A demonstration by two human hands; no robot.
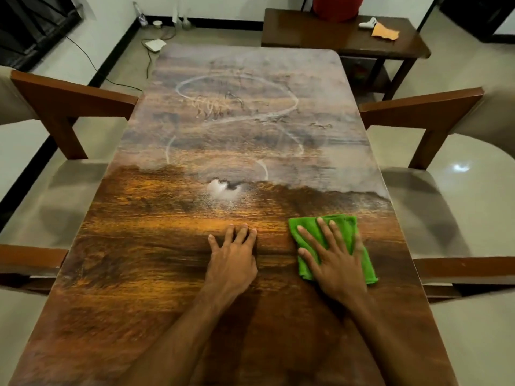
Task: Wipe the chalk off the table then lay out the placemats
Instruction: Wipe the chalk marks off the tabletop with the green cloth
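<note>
A long wooden table (156,274) fills the view. Its far half carries white chalk loops and scribbles (237,107) with a dusty haze; the near half looks dark and glossy. A small white chalk smear (223,189) sits at the boundary. My right hand (333,260) presses flat, fingers spread, on a folded green cloth (362,263) toward the table's right side. Left of the cloth, my left hand (232,254) rests flat on the bare wood with straight fingers. No placemats are in view.
Wooden chairs with pale seats stand at the left (69,107) and right (423,112) sides of the table. A dark side table (320,34) behind the far end holds an orange item (386,32) and a white object (367,23). A white device (154,45) with cables lies on the floor.
</note>
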